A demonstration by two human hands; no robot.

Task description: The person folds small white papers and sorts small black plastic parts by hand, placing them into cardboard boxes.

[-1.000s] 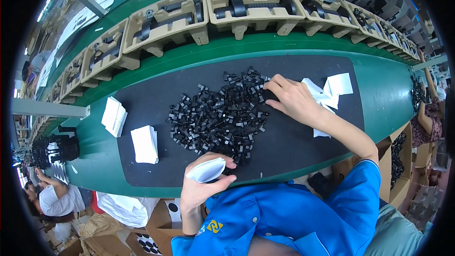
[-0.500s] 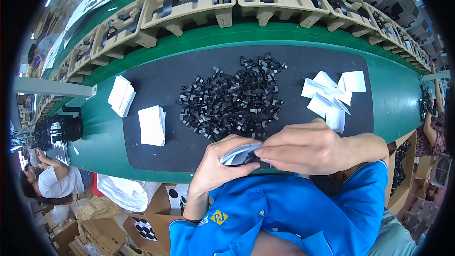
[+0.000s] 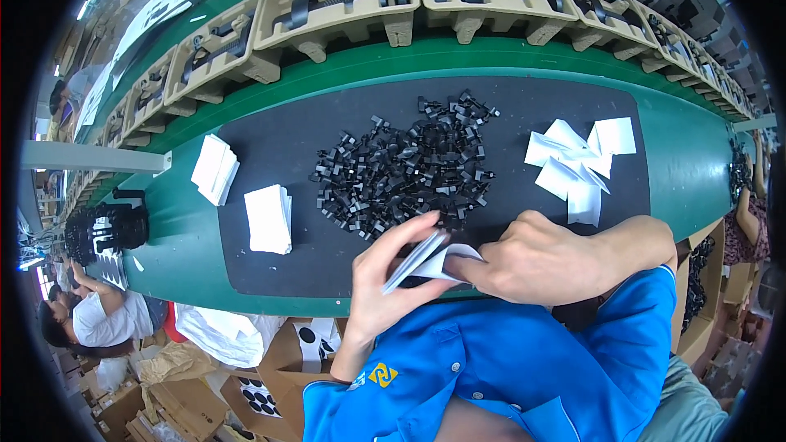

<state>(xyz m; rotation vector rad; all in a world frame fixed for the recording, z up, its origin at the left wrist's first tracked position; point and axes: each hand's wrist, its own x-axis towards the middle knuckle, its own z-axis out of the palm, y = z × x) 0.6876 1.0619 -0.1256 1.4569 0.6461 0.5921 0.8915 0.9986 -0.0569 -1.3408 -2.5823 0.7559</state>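
Note:
Close to my body, at the mat's near edge, my left hand [image 3: 383, 282] is closed around a small stack of folded white papers [image 3: 419, 260]. My right hand [image 3: 532, 260] pinches the corner of one paper, which curls away from the stack. The fingertips of that hand are partly behind the paper. Just beyond both hands lies a heap of small black plastic parts [image 3: 397, 172]. Several loose folded papers [image 3: 565, 155] are scattered on the right of the mat. To the left are two neat stacks of white paper, a nearer stack [image 3: 268, 219] and a farther stack [image 3: 214, 169].
A black mat [image 3: 327, 102] covers the green table [image 3: 679, 155]. Along the far side runs a row of tan moulded trays [image 3: 336, 8] holding black parts. A metal bar [image 3: 90, 155] juts in at left. Cardboard boxes and other people are at both sides.
The top paper has been peeled up from the stack in my left hand. My right hand has shifted slightly right, and the stack is tilted more upright. A dark part between the hands is now hidden.

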